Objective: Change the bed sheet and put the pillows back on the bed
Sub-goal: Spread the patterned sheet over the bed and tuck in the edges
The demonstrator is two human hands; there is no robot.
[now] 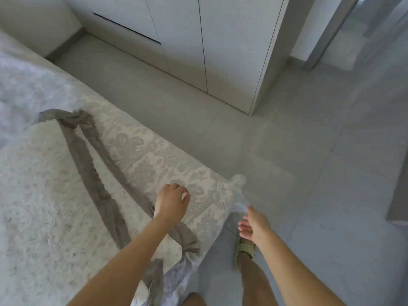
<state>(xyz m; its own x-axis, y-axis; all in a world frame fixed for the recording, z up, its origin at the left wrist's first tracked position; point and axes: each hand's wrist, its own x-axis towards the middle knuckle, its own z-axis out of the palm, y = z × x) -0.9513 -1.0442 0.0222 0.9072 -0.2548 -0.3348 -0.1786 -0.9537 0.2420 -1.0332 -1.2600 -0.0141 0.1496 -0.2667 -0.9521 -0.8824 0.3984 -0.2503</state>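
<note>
- My left hand [173, 200] hangs over the mattress [136, 146] corner, fingers curled down; I cannot tell whether they pinch anything.
- My right hand [254, 224] is off the bed's edge, fingers loose and spread, holding nothing, just beside the sheet's blurred corner flap.
- The sheet [39, 206] covers the bed's left part; the corner by me is bare mattress, so I judge this corner undone.
- To do it well, I would take the flap in both hands, draw it taut over the corner and tuck it under, with the straps [97, 184] lying flat.
- Count: two hands, one sheet, one mattress, two grey straps, one sandal [244, 250], no pillows in view.
</note>
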